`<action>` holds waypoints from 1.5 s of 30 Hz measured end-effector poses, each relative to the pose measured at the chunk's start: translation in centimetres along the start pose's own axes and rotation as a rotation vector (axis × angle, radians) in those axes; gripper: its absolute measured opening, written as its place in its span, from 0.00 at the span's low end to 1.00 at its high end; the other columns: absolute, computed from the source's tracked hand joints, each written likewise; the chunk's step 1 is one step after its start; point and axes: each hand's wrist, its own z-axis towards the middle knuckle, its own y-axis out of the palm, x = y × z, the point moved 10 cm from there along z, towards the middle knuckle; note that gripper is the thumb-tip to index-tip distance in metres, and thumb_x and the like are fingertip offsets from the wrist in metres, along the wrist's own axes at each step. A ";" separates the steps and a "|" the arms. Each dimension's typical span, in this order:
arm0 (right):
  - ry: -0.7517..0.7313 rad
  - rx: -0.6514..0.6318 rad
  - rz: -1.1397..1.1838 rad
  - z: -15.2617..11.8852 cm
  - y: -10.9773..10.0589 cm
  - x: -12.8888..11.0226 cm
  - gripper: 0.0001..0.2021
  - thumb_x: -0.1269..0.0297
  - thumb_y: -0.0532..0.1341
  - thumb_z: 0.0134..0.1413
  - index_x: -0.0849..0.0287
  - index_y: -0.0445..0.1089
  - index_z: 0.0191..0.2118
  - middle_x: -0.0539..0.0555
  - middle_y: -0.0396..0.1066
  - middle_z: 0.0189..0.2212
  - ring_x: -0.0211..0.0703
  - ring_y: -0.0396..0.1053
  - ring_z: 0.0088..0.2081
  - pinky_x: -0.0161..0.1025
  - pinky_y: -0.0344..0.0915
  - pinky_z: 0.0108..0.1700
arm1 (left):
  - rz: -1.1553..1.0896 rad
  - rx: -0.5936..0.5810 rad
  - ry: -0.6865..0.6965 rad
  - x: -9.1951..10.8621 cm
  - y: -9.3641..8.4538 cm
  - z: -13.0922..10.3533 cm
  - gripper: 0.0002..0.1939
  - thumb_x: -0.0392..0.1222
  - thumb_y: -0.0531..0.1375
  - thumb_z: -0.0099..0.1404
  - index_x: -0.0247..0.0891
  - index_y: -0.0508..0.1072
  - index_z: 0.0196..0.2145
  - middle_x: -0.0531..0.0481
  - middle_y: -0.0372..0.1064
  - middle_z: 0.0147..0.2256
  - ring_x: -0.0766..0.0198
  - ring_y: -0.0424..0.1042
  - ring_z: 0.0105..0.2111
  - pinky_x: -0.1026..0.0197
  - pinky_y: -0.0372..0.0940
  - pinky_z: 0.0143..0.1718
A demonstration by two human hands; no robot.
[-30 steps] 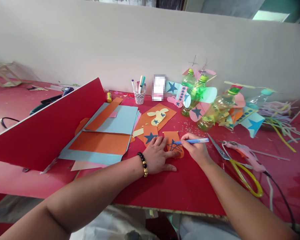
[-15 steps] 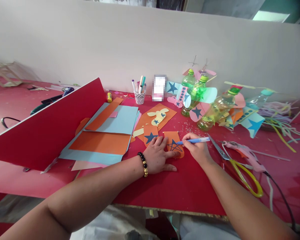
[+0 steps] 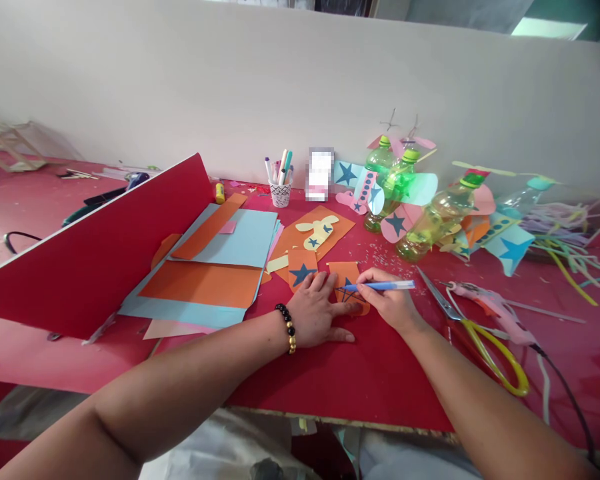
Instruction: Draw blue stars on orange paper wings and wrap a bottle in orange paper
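Observation:
With its fingers spread flat, my left hand (image 3: pixel 320 313) presses on the lower left part of an orange paper piece (image 3: pixel 340 270). A dark blue star outline, partly filled in at its top, is drawn on that piece and is partly hidden by my fingers and the pen. My right hand (image 3: pixel 387 300) pinches a blue pen (image 3: pixel 390 285), its tip on the left side of the star. Another orange piece with a filled blue star (image 3: pixel 301 275) lies just left, touched by my left fingertips. Behind it, a cream paper cutout with small stars (image 3: pixel 319 233) rests on orange paper (image 3: pixel 290 233).
Scissors with yellow handles (image 3: pixel 495 357) and a pink glue gun (image 3: pixel 490 307) lie on the right. Bottles with paper wings (image 3: pixel 437 223) stand behind them. Stacked coloured sheets (image 3: pixel 205 287) lie left, beside a slanted red board (image 3: pixel 105 247). A pen cup (image 3: pixel 280 195) stands at the back.
My right hand has shifted slightly left with the pen, whose tip now sits farther left on the star. My left hand stays in place.

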 end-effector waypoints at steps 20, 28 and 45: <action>0.030 0.028 -0.012 0.0 -0.1 0.5 0.06 0.61 0.58 0.55 0.55 0.67 0.30 0.50 0.69 0.25 0.42 0.68 0.28 0.37 0.63 0.30 | 0.007 0.004 0.003 0.1 -0.3 0.0 0.32 0.73 0.48 0.59 0.61 0.63 0.58 0.44 0.50 0.62 0.39 0.49 0.59 0.40 0.45 0.57; 0.054 0.083 -0.082 0.1 -1.0 0.5 0.06 0.62 0.59 0.52 0.56 0.66 0.27 0.48 0.66 0.20 0.40 0.65 0.24 0.36 0.60 0.27 | 0.004 -0.010 -0.006 0.1 -0.2 0.0 0.33 0.73 0.48 0.59 0.62 0.62 0.58 0.45 0.50 0.63 0.40 0.49 0.60 0.40 0.44 0.58; 0.035 0.098 -0.076 0.1 -1.2 0.2 0.06 0.62 0.59 0.53 0.56 0.66 0.28 0.49 0.68 0.22 0.41 0.66 0.26 0.36 0.61 0.28 | -0.011 0.005 0.001 0.0 -0.3 0.0 0.33 0.73 0.47 0.59 0.61 0.62 0.58 0.43 0.49 0.62 0.39 0.49 0.60 0.39 0.45 0.58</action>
